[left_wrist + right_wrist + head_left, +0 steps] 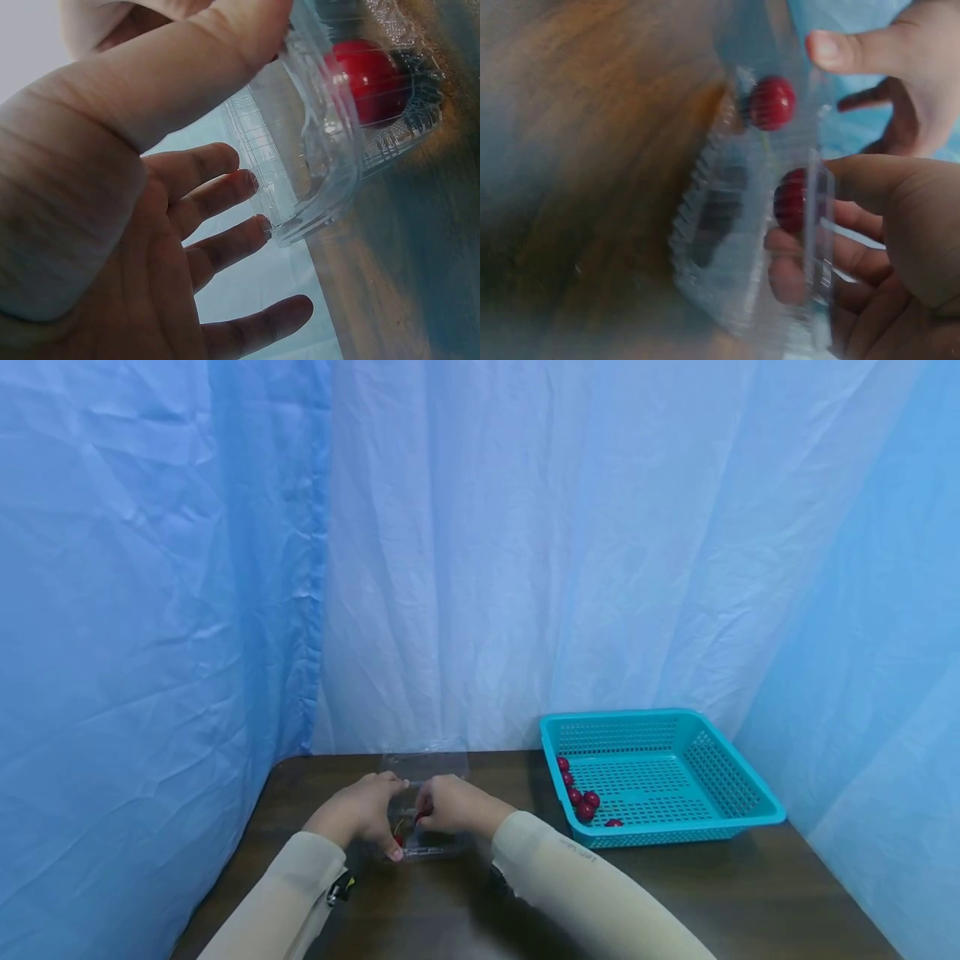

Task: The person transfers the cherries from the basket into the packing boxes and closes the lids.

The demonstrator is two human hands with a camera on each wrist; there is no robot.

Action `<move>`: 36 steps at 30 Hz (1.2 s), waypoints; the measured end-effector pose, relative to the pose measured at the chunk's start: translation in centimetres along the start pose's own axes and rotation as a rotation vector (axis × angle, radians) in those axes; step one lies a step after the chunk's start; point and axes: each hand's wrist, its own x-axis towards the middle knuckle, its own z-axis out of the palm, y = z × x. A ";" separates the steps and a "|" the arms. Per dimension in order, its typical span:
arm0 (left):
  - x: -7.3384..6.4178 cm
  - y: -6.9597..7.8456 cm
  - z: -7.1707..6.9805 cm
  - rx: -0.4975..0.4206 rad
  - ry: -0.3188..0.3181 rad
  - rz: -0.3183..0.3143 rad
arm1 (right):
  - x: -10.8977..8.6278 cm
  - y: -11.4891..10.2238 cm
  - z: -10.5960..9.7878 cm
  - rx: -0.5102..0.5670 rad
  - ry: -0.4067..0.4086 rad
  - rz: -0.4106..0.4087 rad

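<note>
A clear plastic clamshell box [429, 852] lies on the table with its lid [427, 766] folded back. My left hand [362, 810] spans its left side: the thumb is at the near rim, and the fairly straight fingers [221, 247] touch the plastic by the lid. Inside the box, my right hand [455, 806] pinches a red cherry [790, 201] between thumb and fingers, partly seen through the clear wall. Another cherry [371, 81] with a thin stem lies in the box near my left thumb.
A turquoise basket [675, 835] stands to the right, with several cherries [585, 811] along its left side. The dark wooden table [420, 918] is bordered by pale blue curtains [487, 568] at the back and sides.
</note>
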 end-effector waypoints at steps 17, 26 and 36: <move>0.0 0.2 0.0 0.007 0.006 0.024 | 0.1 -0.7 1.9 -0.005 -0.034 -0.053; 0.3 -0.1 0.3 0.003 0.012 -0.005 | -0.8 -0.2 -1.0 0.105 0.009 -0.018; -0.3 0.3 0.2 -0.010 0.024 -0.025 | -3.0 2.3 -7.5 0.236 0.068 0.011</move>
